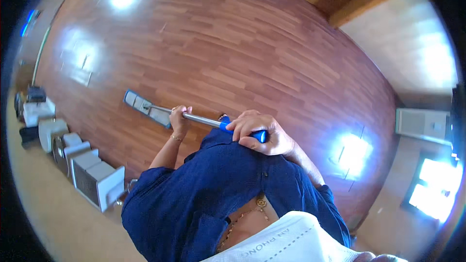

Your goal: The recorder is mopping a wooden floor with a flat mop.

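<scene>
A flat mop [203, 119] with a metal pole and a blue grip slants across my front. My right hand [256, 130] is wrapped round the blue grip at its upper end. Farther down the pole, my left hand [180, 120] is closed around the metal tube, a thin bracelet on its wrist. The wide mop head [147, 109], grey with a blue edge, lies on the wood-plank floor [233, 58] ahead and to the left.
White box-shaped furniture [94, 177] and other items line the left wall. A white cabinet [423, 124] stands at the right, near a bright window [434, 187]. Wooden door frames [335, 0] are at the far side. Glare spots shine on the floor.
</scene>
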### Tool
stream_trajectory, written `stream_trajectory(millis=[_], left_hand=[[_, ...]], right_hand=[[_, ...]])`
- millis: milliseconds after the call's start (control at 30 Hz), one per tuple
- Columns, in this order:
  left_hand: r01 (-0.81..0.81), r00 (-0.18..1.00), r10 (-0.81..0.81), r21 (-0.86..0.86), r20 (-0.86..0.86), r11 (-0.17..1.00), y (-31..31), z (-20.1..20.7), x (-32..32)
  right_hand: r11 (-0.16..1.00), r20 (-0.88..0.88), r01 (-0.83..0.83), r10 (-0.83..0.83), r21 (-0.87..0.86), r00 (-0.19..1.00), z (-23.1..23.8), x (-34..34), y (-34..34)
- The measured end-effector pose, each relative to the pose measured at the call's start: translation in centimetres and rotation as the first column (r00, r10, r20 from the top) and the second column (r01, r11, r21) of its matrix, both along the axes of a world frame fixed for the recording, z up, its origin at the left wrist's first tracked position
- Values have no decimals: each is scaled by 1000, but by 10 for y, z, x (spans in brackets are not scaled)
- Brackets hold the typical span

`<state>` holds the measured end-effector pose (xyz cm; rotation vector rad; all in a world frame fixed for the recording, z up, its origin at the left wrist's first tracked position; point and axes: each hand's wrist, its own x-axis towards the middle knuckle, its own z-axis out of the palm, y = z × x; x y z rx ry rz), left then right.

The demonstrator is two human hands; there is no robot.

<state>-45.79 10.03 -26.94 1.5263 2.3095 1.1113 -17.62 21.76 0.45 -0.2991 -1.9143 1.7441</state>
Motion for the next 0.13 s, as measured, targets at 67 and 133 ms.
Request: stream_trajectory(millis=[67,133], left_hand=[[86,996,-86,-22,-34,996,10,2,-2],[139,990,-139,-91,8,986,26,20,11]], right_hand=[[999,-5,38,-38,-21,999,2,4,-2],[996,-4,77,-77,-52,997,6,18,-4]])
